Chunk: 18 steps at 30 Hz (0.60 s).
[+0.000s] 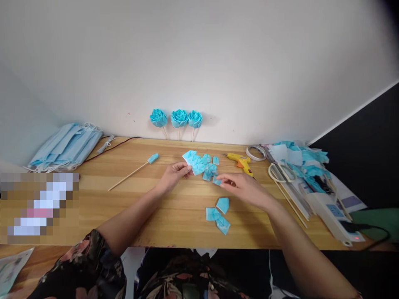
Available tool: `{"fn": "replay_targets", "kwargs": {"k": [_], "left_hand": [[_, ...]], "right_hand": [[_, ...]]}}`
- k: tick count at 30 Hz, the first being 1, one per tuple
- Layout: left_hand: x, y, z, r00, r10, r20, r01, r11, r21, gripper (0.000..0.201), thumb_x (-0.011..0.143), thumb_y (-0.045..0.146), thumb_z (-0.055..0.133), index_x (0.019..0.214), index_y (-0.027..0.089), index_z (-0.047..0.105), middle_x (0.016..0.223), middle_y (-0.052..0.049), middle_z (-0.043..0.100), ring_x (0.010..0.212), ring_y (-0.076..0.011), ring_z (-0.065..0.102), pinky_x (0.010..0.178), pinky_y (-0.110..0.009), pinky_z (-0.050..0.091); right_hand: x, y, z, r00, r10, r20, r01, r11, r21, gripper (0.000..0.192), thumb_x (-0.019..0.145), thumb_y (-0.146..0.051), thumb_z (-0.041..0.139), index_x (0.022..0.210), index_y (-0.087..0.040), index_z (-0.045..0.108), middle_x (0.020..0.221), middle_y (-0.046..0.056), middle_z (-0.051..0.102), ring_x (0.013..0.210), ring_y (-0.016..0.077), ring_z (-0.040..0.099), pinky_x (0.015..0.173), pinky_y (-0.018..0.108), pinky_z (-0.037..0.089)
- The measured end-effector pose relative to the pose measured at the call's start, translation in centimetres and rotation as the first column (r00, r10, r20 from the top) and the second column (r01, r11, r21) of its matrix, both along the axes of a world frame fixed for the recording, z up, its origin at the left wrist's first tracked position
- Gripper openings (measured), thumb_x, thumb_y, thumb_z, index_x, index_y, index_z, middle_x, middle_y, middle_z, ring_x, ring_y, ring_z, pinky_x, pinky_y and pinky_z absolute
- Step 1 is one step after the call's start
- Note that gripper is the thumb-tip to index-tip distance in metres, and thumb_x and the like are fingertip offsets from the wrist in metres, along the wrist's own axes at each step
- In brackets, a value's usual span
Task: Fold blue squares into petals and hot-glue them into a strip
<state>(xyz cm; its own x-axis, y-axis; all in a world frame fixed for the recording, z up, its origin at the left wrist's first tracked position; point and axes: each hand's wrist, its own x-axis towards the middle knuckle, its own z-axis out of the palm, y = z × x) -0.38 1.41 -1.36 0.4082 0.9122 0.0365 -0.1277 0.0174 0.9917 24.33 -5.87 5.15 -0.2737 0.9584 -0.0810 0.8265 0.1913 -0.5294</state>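
Left hand pinching a folded light-blue fabric petal piece at the pile on the wooden counter, right hand fingers pressed on a small blue square piece, yellow glue gun just beyond

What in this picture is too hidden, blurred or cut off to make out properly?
- Head view: a pixelated patch at the table's left blurs whatever lies there.
- The left hand covers part of the blue folded pieces.
- The heap of blue scraps buries things beneath.
- The black cable runs out of frame.
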Motion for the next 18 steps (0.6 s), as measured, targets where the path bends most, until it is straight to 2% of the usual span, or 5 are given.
{"fn": "replay_targets", "kwargs": {"k": [6,10,12,15,18], "left_hand": [[0.1,-0.1,0.3,1.0,0.019,-0.002,-0.019,1.0,-0.015,0.031,0.073,0.045,0.068,0.069,0.014,0.065,0.069,-0.002,0.064,0.062,-0.0105,0.052,0.065,-0.024,0.042],[0.1,-0.2,0.5,0.999,0.038,-0.017,-0.038,0.999,-0.014,0.032,0.072,0.045,0.069,0.068,0.014,0.064,0.067,-0.001,0.064,0.062,-0.0105,0.052,0.065,-0.024,0.042],[0.1,-0.2,0.6,0.999,0.041,-0.023,-0.041,0.999,-0.008,0.032,0.073,0.046,0.068,0.069,0.014,0.065,0.067,-0.002,0.063,0.062,-0.0108,0.052,0.064,-0.024,0.042],[0.1,-0.2,0.5,0.999,0.042,-0.031,-0.042,0.999,-0.009,0.034,0.073,0.048,0.067,0.069,0.014,0.065,0.067,-0.002,0.063,0.062,-0.0107,0.051,0.063,-0.024,0.041],[0.1,-0.2,0.5,0.998,0.035,-0.047,-0.035,0.999,-0.004,0.036,0.074,0.049,0.065,0.067,0.014,0.064,0.067,-0.002,0.062,0.061,-0.0107,0.051,0.064,-0.024,0.041]], "right_hand": [[1.9,-3.2,-2.1,0.996,-0.089,0.005,0.089,0.996,-0.004,0.023,0.088,-0.032,0.05,0.102,-0.025,0.067,0.099,0.002,0.073,0.079,0.0185,0.065,0.071,0.03,0.048],[2.8,-3.9,-2.9,0.991,-0.133,-0.009,0.133,0.986,0.101,0.023,0.086,-0.032,0.05,0.101,-0.026,0.068,0.094,0.003,0.072,0.08,0.0197,0.065,0.07,0.031,0.048],[3.8,-3.6,-3.1,0.974,-0.224,-0.02,0.224,0.957,0.184,0.025,0.087,-0.033,0.049,0.102,-0.027,0.068,0.093,0.004,0.072,0.078,0.0198,0.065,0.068,0.031,0.049],[5.8,-2.3,-3.2,0.927,-0.373,-0.041,0.368,0.88,0.3,0.028,0.086,-0.036,0.048,0.105,-0.024,0.067,0.095,0.006,0.072,0.077,0.0209,0.065,0.069,0.033,0.049],[7.7,-0.2,-3.5,0.88,-0.474,0.001,0.436,0.81,0.393,0.033,0.087,-0.035,0.045,0.109,-0.021,0.066,0.101,0.009,0.071,0.086,0.0234,0.065,0.074,0.034,0.048]]}}
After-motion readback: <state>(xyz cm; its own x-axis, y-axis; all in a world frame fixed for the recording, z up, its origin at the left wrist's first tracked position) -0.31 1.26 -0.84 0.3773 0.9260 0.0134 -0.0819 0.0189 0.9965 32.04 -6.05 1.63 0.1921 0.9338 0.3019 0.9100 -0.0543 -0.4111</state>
